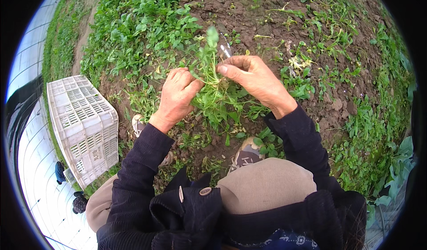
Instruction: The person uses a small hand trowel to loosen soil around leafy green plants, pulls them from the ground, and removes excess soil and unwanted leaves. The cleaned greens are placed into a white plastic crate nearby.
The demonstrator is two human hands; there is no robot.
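Loose leafy green plants [213, 78] with thin pale stems are gathered between my two hands, over the soil. My left hand [178, 93] is closed around their left side, back of the hand up, with the stems passing by its thumb. On the other side my right hand [252, 76] has its thumb and forefinger pinched on a thin stem at the edge of the bunch. Just beyond the right fingertips shows a narrow shiny metallic piece [225, 51]; whether the right hand holds it or it lies on the ground, I cannot tell. One leaf tip stands up blurred.
A white slatted plastic crate [83, 126] stands at the left. Low greens [143, 26] grow densely beyond my left hand; cracked brown soil [240, 19] with scattered plants lies ahead. My shoe [247, 154] is below my hands. People [80, 203] appear at the far left edge.
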